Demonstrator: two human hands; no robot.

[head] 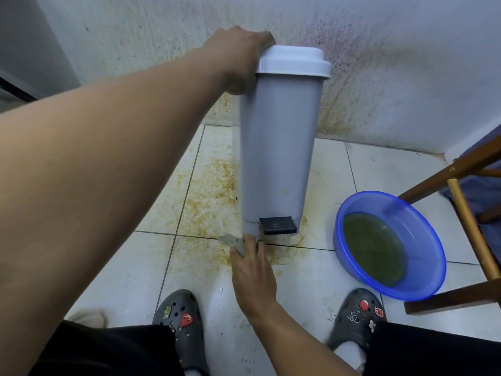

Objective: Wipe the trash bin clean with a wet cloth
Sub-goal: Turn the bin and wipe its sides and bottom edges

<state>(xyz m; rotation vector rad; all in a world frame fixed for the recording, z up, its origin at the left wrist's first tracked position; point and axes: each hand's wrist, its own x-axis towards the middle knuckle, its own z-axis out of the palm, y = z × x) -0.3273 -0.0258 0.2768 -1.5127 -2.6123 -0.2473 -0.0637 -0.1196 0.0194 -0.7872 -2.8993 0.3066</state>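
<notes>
With the left hand (238,54) curled over the lid edge steadying the grey pedal bin (282,147) on the stained tiles, the right hand (253,270) pinches a wet cloth (233,241) at its base, likely about to wipe upward.

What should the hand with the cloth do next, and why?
Probably slide the cloth up the bin front. The right hand presses it at the base beside the pedal, and the left hand steadies the lid.
</notes>
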